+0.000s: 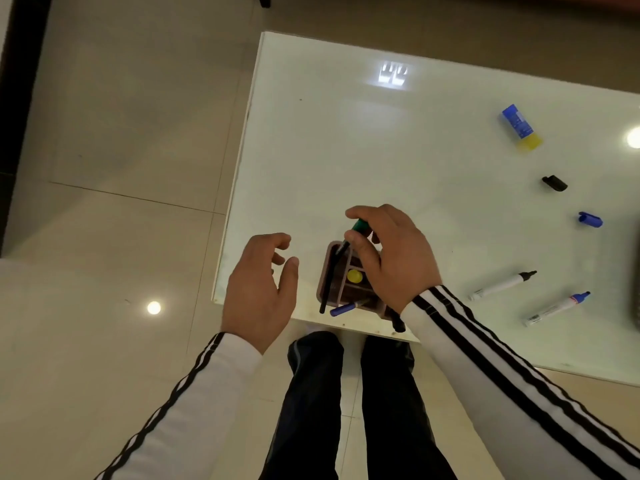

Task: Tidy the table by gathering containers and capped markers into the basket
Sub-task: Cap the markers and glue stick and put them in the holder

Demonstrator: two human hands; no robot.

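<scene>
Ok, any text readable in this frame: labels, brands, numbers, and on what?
None can be read.
Blue and yellow container: pale print on its blue part, too blurred.
Black-tipped marker: dark print near its end, too small.
Blue-tipped marker: label print on the barrel, too small.
Black cap, blue cap, basket: no text visible.

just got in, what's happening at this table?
A person is tidying markers into a brown basket at the table's near edge. The right hand holds a green-capped marker over it; the left hand hovers open beside it. Two uncapped markers, two loose caps and a blue-yellow container remain out on the table.
</scene>
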